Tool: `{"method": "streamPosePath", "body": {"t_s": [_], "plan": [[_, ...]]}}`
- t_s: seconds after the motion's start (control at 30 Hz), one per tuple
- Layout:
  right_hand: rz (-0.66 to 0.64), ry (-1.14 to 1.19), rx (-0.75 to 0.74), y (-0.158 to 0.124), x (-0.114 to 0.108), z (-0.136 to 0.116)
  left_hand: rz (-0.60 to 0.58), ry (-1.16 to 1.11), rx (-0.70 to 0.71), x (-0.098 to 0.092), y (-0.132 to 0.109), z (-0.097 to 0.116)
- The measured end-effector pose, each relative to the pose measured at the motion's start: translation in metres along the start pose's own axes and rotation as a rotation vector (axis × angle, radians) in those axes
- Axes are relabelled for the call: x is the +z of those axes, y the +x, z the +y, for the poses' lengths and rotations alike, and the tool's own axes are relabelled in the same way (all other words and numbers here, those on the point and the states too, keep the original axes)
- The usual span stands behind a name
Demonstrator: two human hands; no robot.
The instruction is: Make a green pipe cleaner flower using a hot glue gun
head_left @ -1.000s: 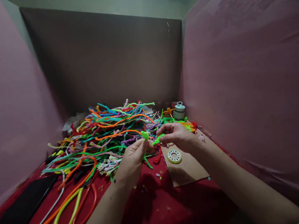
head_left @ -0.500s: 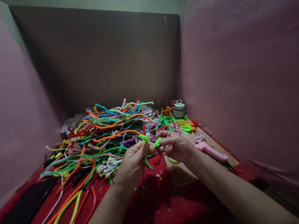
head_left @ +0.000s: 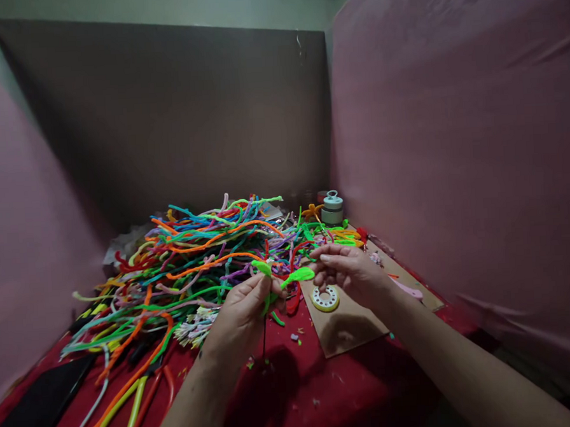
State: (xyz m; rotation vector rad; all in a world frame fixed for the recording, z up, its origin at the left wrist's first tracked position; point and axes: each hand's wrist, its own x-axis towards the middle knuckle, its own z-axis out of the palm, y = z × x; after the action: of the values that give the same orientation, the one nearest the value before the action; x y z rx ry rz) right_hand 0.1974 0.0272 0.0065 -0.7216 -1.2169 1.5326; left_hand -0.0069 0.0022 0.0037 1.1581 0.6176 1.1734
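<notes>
My left hand (head_left: 242, 311) pinches a thin dark stem (head_left: 264, 345) with bright green pipe-cleaner leaves. One leaf (head_left: 262, 267) rises above the thumb, and a second leaf (head_left: 300, 276) sticks out to the right. Just beyond that second leaf's tip is my right hand (head_left: 352, 272), its fingers loosely curled and apart, holding nothing that I can see. Below the right hand lies a roll of yellow tape (head_left: 317, 296) on a brown board (head_left: 352, 324). The lower part of the leaves is hidden behind my left fingers.
A big heap of coloured pipe cleaners (head_left: 206, 259) fills the back left. Yellow-and-red handles (head_left: 136, 415) and a black flat object (head_left: 41, 404) lie at front left. A pink glue gun (head_left: 408, 290) rests at right, partly behind my arm. A pale green canister (head_left: 332, 209) stands behind.
My right hand has let go of the right-hand leaf and moved slightly right. That leaf now stretches out in full view. The tape roll has come into clearer sight as the view shifted.
</notes>
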Motion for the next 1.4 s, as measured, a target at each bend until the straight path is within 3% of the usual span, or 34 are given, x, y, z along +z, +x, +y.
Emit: {"method": "streamPosePath", "body": {"t_s": [0.07, 0.13, 0.2, 0.3, 0.4, 0.5, 0.67, 0.73, 0.87, 0.97, 1.07, 1.23, 1.3, 1.4], "plan": [[0.163, -0.335, -0.125, -0.012, -0.018, 0.001, 0.005, -0.021, 0.002, 0.0, 0.0, 0.001], [0.336, -0.844, -0.27, -0.026, -0.042, 0.005, 0.01, -0.031, 0.004, 0.001, -0.001, 0.002], [0.446, -1.326, -0.31, -0.04, -0.066, 0.009, 0.012, -0.031, 0.014, 0.001, -0.002, 0.003], [0.459, -1.699, -0.123, -0.057, -0.088, 0.013, 0.023, -0.026, 0.026, 0.002, -0.003, 0.003], [0.41, -1.793, 0.037, -0.062, -0.094, 0.016, 0.038, -0.022, 0.021, 0.002, -0.002, 0.003], [0.452, -1.781, 0.022, -0.06, -0.098, 0.022, 0.055, -0.024, 0.006, 0.002, -0.001, 0.003], [0.517, -1.524, -0.213, -0.066, -0.105, 0.026, 0.076, -0.043, 0.006, 0.001, 0.0, 0.002], [0.533, -1.241, -0.237, -0.074, -0.098, 0.019, 0.07, -0.041, 0.009, 0.001, 0.0, 0.001], [0.504, -0.393, -0.016, -0.087, -0.072, 0.001, 0.064, -0.027, 0.018, 0.002, 0.0, 0.001], [0.447, -0.116, -0.031, -0.093, -0.056, -0.005, 0.079, -0.026, 0.023, 0.002, 0.0, 0.001], [0.373, -0.141, -0.069, -0.101, -0.045, -0.003, 0.095, -0.028, 0.028, 0.003, 0.0, 0.002], [0.37, -0.304, -0.091, -0.117, -0.026, 0.003, 0.098, -0.007, 0.025, 0.004, -0.001, 0.002], [0.357, -0.381, -0.072, -0.117, -0.018, 0.006, 0.096, 0.01, 0.02, 0.004, -0.001, 0.002], [0.317, -0.423, -0.157, -0.111, -0.007, 0.012, 0.09, 0.031, 0.025, 0.004, -0.001, 0.001]]}}
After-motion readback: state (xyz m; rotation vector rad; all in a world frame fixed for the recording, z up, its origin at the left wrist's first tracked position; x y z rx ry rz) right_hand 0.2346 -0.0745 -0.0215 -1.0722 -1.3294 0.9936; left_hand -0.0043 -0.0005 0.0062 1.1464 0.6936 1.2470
